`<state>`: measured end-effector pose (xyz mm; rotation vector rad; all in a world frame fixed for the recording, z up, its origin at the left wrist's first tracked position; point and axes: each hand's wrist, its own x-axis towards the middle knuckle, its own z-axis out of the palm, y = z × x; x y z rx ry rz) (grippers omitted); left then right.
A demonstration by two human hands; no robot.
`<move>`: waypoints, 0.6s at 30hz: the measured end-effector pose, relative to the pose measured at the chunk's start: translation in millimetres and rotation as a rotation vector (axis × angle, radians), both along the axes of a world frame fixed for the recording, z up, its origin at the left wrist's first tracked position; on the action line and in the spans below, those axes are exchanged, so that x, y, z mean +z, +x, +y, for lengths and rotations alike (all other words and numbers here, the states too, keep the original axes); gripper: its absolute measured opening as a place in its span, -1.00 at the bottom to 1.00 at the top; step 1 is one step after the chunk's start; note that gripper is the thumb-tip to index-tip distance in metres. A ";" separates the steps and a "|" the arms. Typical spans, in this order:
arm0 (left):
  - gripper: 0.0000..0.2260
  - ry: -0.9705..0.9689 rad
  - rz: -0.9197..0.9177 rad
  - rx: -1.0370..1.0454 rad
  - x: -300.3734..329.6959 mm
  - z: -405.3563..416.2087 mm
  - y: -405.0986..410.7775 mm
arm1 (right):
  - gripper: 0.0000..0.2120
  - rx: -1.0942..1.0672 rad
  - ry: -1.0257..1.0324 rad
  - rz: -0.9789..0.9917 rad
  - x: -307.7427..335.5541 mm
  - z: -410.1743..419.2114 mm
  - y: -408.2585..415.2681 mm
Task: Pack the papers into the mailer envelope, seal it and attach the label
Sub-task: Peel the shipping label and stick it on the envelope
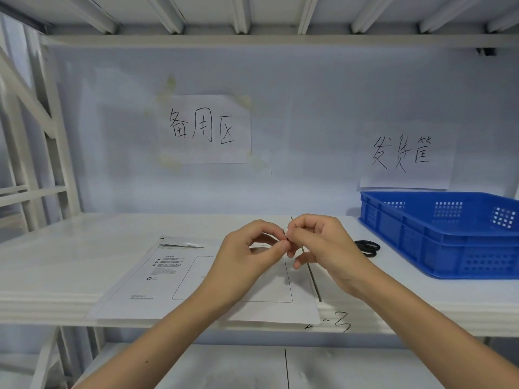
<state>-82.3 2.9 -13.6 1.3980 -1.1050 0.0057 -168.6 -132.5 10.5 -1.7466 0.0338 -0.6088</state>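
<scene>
Pinching something small and white at frame centre, left hand (252,248) and right hand (317,242) met fingertip to fingertip | mailer envelope (157,287) lay flat below | judged step: peeling the label | next: press it inside the printed box.

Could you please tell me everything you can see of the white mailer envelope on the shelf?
The mailer envelope is white, flat and looks like paper or thin card, lying on the white shelf with its near edge overhanging the front. It carries small printed text, a recycling mark and a rounded rectangular outline. Its far-end flap looks folded. Both hands hover above it, hiding part of it.
</scene>
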 end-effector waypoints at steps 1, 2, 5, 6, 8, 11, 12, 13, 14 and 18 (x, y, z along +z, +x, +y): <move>-0.93 0.001 0.001 -0.006 -0.3 -0.4 -0.6 | -0.87 -0.007 -0.017 0.010 0.1 0.0 -0.1; -0.92 0.003 -0.002 -0.007 -0.7 -0.9 -1.0 | -0.87 -0.015 -0.035 0.019 0.0 0.1 -0.2; -0.94 0.004 -0.030 0.001 -1.8 -2.2 -2.3 | -0.87 -0.034 -0.095 0.032 0.1 1.2 -0.6; -0.94 0.003 -0.033 0.001 -1.9 -2.4 -2.7 | -0.87 -0.034 -0.112 0.031 0.5 1.7 -0.9; -0.94 -0.003 -0.010 -0.008 -1.1 -2.7 -3.0 | -0.86 -0.026 -0.129 0.025 1.2 1.4 -1.8; -0.92 -0.029 0.048 -0.018 2.5 -3.2 -1.7 | -0.89 -0.011 -0.160 0.015 0.3 -1.3 -2.8; -0.93 -0.035 0.063 -0.021 3.9 -3.4 -1.2 | -0.90 -0.011 -0.179 0.006 -0.6 -1.9 -2.8; -0.94 -0.036 0.075 -0.026 5.3 -3.6 -0.9 | -0.90 -0.014 -0.198 -0.004 -1.5 -2.1 -2.6; -0.96 -0.032 0.086 -0.033 6.4 -3.6 -0.6 | -0.90 -0.020 -0.214 -0.014 -2.3 -2.0 -2.4; -0.98 -0.011 0.106 -0.018 8.2 -4.5 0.7 | -0.92 -0.048 -0.258 -0.029 -4.2 -3.4 0.0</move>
